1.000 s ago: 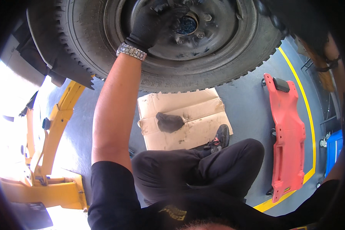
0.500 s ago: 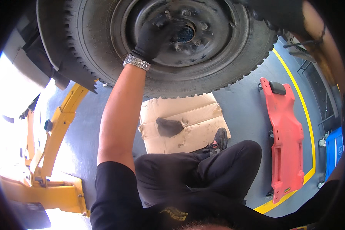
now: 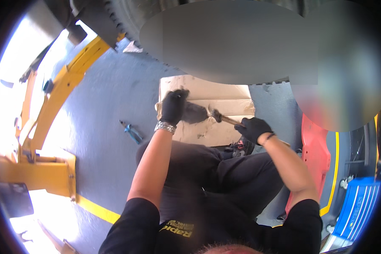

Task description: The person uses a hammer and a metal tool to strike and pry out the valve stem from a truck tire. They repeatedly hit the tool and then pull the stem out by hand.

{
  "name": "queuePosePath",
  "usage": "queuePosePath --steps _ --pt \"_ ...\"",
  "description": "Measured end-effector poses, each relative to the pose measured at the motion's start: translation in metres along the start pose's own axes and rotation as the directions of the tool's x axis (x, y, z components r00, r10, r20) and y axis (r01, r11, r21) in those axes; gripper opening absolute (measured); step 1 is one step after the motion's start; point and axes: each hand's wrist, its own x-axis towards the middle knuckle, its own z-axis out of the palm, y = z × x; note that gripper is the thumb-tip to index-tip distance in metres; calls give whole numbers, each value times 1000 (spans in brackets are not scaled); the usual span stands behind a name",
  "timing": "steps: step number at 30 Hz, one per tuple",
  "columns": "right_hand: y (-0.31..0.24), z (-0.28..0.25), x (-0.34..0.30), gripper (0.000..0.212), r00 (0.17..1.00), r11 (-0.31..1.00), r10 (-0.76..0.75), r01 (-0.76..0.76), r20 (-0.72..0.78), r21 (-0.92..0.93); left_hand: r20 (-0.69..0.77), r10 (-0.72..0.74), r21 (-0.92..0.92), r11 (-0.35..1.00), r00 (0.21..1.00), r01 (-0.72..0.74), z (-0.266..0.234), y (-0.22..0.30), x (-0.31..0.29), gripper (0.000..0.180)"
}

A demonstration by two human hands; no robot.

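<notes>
My right hand (image 3: 255, 129), in a black glove, is closed round the wooden handle of a hammer (image 3: 230, 120). The hammer's dark head points left, over the cardboard sheet (image 3: 235, 92). My left hand (image 3: 173, 108), also in a black glove with a metal watch at the wrist, is held over the cardboard's left part. Its fingers are curled together, and a tiny pale spot shows among them; what it is stays too small to name. Between my hands a dark crumpled cloth (image 3: 194, 114) lies on the cardboard.
Beyond the cardboard stands the wheel's tyre (image 3: 127, 21), mostly blurred out. Blue-handled pliers (image 3: 132, 132) lie on the floor at left, near a yellow lift arm (image 3: 57, 106). A red creeper (image 3: 312, 148) and a blue tool cart (image 3: 354, 207) are at right.
My left hand has come down from the wheel hub to above the cardboard. My right hand has dropped from beside the tyre and now shows a hammer. The view has tipped down, revealing the pliers.
</notes>
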Motion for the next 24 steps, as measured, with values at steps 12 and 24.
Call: queuePosePath --steps 12,24 --pt "34 125 74 35 982 968 -185 187 27 -167 547 -345 -375 713 762 592 73 8 -35 33" --pt "22 114 72 37 975 981 -79 113 208 -158 593 -405 -297 694 696 657 51 16 -32 63"
